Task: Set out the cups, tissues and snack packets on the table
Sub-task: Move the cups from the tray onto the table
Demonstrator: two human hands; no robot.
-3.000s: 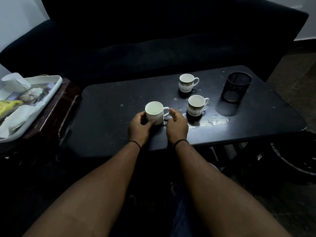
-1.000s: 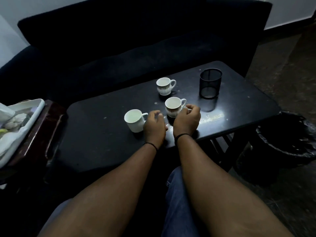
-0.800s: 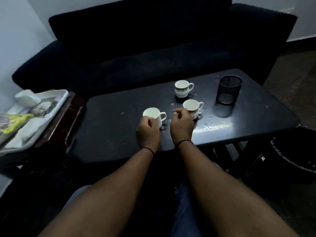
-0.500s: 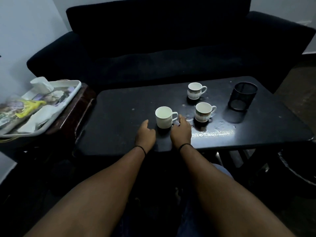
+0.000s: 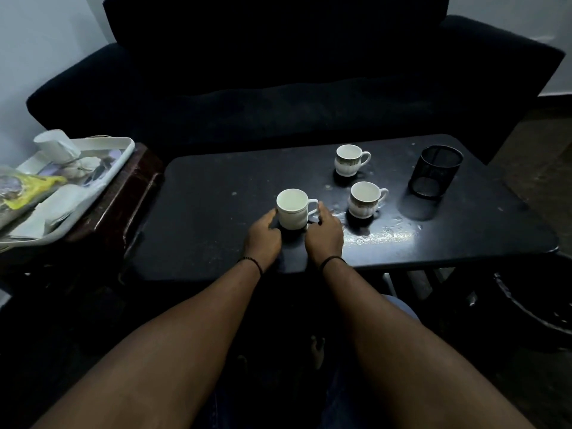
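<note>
Three cups stand on the black table (image 5: pixel 210 218). Nearest me is a plain white cup (image 5: pixel 292 209), its handle pointing right. My left hand (image 5: pixel 263 235) touches its lower left side with the thumb, and my right hand (image 5: pixel 325 232) lays a finger against the handle, so the cup sits between both hands. Two patterned cups, one near (image 5: pixel 365 199) and one far (image 5: pixel 348 161), stand to the right. On the left, a white tray (image 5: pixel 125 148) holds folded tissues (image 5: pixel 55 205), a white tissue roll (image 5: pixel 55 145) and a yellow snack packet (image 5: pixel 28 190).
A black mesh holder (image 5: pixel 435 171) stands at the table's right rear. The tray rests on a dark wooden side table (image 5: pixel 123 193). A black sofa (image 5: pixel 278 88) runs behind the table. A dark bin (image 5: pixel 532 305) sits on the floor at the right. Wet patches shine near the right cups.
My hands have moved from the near patterned cup back to the plain white cup and now close in on both its sides. The cups themselves stay in place.
</note>
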